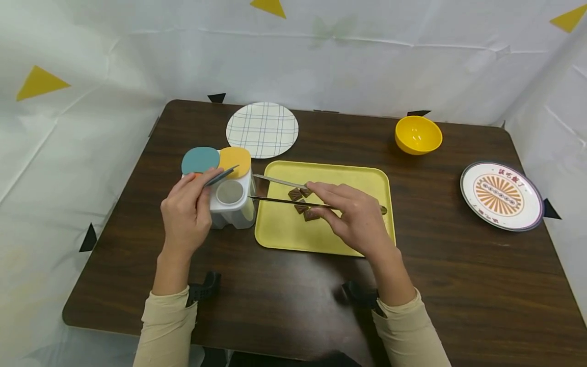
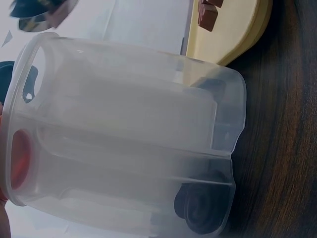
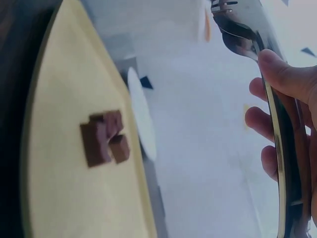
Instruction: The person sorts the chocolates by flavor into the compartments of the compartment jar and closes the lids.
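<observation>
My left hand (image 1: 185, 216) pinches a dark blue-grey lid (image 1: 221, 175), tilted edge-on above a clear-walled storage box (image 1: 243, 216). Teal (image 1: 200, 159) and yellow (image 1: 235, 159) lids cover the box's back compartments; an orange lid is mostly hidden behind the hand. One round opening (image 1: 230, 192) at the front right is uncovered. With my right hand (image 1: 355, 216) I hold metal tongs (image 1: 279, 201), their arms apart and the tips reaching the box's right side. Several brown chocolate pieces (image 3: 96, 144) sit on a yellow tray (image 1: 284, 234) below the tongs.
Behind the box lies a checked white plate (image 1: 262, 130). A yellow bowl (image 1: 418, 135) stands at the back right, and a printed plate (image 1: 502, 196) lies near the right edge of the dark wooden table (image 1: 458, 285). White sheeting (image 1: 298, 61) surrounds the table.
</observation>
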Demonstrator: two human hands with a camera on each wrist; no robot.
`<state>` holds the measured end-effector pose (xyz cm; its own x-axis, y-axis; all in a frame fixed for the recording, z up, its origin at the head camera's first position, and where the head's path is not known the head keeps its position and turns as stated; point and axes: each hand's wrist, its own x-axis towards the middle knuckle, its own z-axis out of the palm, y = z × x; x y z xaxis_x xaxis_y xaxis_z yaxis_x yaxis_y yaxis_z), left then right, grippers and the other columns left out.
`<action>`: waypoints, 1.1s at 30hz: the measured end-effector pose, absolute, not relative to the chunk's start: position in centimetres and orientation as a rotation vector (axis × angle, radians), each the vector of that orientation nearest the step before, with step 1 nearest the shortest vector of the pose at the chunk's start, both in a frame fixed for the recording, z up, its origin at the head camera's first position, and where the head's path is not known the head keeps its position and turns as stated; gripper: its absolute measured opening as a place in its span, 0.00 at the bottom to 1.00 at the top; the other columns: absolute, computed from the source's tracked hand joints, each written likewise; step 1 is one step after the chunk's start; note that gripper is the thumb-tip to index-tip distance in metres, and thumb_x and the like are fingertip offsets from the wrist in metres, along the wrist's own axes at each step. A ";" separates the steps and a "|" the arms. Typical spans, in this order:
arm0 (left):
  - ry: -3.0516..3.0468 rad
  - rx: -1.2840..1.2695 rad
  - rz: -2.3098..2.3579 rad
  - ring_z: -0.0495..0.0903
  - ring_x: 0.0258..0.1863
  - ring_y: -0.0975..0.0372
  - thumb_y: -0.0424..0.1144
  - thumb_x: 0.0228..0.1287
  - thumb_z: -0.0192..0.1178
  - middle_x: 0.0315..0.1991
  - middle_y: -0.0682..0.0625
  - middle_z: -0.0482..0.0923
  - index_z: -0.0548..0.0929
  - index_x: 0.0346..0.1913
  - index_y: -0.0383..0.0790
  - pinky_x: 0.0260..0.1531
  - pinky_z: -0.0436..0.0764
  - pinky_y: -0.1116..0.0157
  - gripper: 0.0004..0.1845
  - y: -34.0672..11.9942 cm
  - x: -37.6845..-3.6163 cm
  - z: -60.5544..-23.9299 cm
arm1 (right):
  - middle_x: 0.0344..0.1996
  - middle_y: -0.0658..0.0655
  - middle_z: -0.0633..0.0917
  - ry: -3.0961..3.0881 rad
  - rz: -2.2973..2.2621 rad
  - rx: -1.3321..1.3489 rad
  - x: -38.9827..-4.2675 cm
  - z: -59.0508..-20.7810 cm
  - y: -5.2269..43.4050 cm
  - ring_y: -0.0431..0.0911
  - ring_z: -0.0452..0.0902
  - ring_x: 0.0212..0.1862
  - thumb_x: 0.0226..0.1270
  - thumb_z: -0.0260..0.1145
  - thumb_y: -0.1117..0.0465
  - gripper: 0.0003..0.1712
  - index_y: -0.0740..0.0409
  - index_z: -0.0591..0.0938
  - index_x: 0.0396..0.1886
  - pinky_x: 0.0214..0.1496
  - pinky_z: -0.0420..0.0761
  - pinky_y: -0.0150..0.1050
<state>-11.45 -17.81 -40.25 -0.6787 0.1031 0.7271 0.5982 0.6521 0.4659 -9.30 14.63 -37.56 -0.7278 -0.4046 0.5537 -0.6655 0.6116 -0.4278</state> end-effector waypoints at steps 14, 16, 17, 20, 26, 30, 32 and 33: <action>-2.190 -0.528 -0.917 0.85 0.45 0.53 0.35 0.73 0.48 0.47 0.45 0.86 0.84 0.56 0.36 0.60 0.73 0.54 0.17 -17.9 -11.5 -40.3 | 0.53 0.48 0.85 -2.397 0.895 0.978 -10.2 -36.6 11.4 0.40 0.84 0.41 0.58 0.74 0.55 0.27 0.50 0.83 0.60 0.35 0.80 0.37; -2.187 -0.523 -0.918 0.85 0.44 0.52 0.35 0.73 0.48 0.46 0.45 0.86 0.84 0.55 0.36 0.60 0.73 0.55 0.17 -17.9 -11.5 -40.3 | 0.53 0.48 0.85 -2.412 0.896 0.976 -10.3 -36.7 11.2 0.39 0.84 0.41 0.58 0.74 0.55 0.27 0.50 0.83 0.59 0.34 0.79 0.36; -2.186 -0.521 -0.918 0.85 0.44 0.52 0.36 0.73 0.48 0.46 0.45 0.86 0.84 0.55 0.36 0.60 0.74 0.55 0.17 -17.9 -11.5 -40.3 | 0.53 0.48 0.85 -2.418 0.898 0.976 -10.3 -36.7 11.1 0.39 0.84 0.40 0.58 0.74 0.55 0.27 0.50 0.83 0.59 0.34 0.79 0.36; -2.186 -0.513 -0.916 0.85 0.44 0.52 0.36 0.73 0.48 0.46 0.44 0.86 0.84 0.55 0.36 0.59 0.74 0.55 0.17 -17.9 -11.5 -40.3 | 0.53 0.48 0.85 -2.431 0.899 0.971 -10.5 -36.7 11.0 0.38 0.84 0.39 0.58 0.74 0.55 0.27 0.50 0.83 0.59 0.32 0.78 0.35; -2.179 -0.505 -0.915 0.85 0.43 0.51 0.37 0.73 0.49 0.44 0.44 0.87 0.85 0.54 0.37 0.59 0.75 0.55 0.17 -17.9 -11.6 -40.3 | 0.52 0.47 0.85 -2.453 0.891 0.958 -10.6 -36.5 10.8 0.37 0.81 0.36 0.59 0.74 0.54 0.27 0.48 0.83 0.60 0.29 0.75 0.33; -2.179 -0.503 -0.915 0.85 0.42 0.51 0.37 0.74 0.49 0.43 0.44 0.87 0.85 0.54 0.36 0.59 0.75 0.55 0.17 -17.8 -11.5 -40.3 | 0.50 0.47 0.86 -2.459 0.886 0.953 -10.7 -36.5 10.7 0.36 0.81 0.35 0.58 0.75 0.55 0.27 0.48 0.83 0.59 0.29 0.74 0.33; -2.180 -0.502 -0.916 0.86 0.42 0.52 0.37 0.74 0.49 0.43 0.44 0.87 0.85 0.54 0.36 0.59 0.75 0.55 0.17 -17.8 -11.5 -40.3 | 0.50 0.47 0.86 -2.462 0.884 0.953 -10.7 -36.5 10.7 0.36 0.80 0.35 0.58 0.75 0.55 0.27 0.48 0.83 0.59 0.28 0.74 0.33; -2.181 -0.501 -0.918 0.86 0.42 0.52 0.37 0.74 0.49 0.43 0.44 0.87 0.85 0.54 0.36 0.59 0.75 0.56 0.17 -17.8 -11.5 -40.3 | 0.51 0.47 0.86 -2.463 0.883 0.954 -10.7 -36.5 10.7 0.36 0.80 0.34 0.58 0.75 0.55 0.27 0.48 0.83 0.59 0.28 0.74 0.32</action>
